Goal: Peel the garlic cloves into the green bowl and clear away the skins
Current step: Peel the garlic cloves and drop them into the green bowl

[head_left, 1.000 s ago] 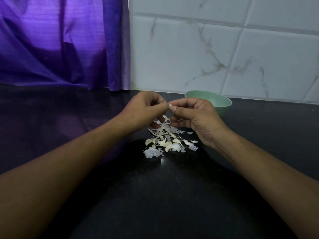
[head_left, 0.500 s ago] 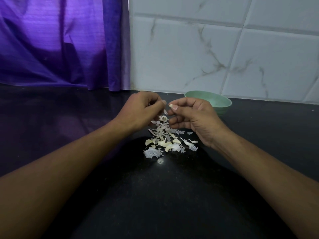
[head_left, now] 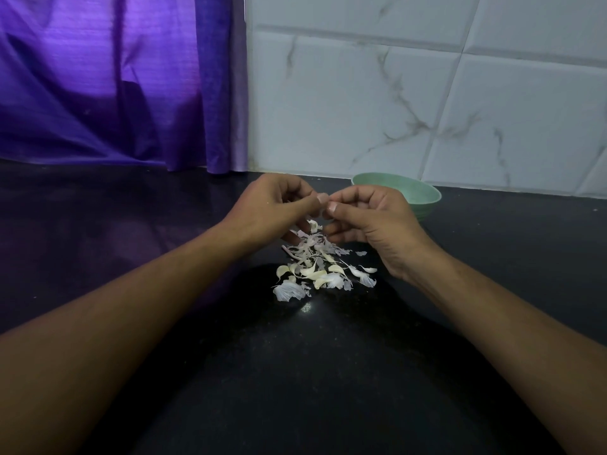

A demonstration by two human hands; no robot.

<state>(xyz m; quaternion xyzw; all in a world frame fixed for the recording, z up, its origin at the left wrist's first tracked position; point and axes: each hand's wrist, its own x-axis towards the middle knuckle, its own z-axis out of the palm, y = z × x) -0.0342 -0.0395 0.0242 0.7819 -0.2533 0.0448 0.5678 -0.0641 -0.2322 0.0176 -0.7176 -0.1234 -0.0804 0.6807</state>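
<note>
purple curtain (head_left: 108, 83), marbled tiles (head_left: 410, 103), black counter (head_left: 295, 372)

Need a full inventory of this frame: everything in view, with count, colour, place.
round green bowl: one, green, back of counter, behind the right hand
papery garlic skins: one loose pile, white-purple, counter centre
pale garlic pieces: several, cream, pile's near side
glossy stone counter: one, black, foreground
fabric curtain: one, purple, back left
marbled wall tiles: several, white, grey-veined, back right
left hand: one, above pile, pinching a small item, hidden
right hand: one, fingertips meeting the left's
</note>
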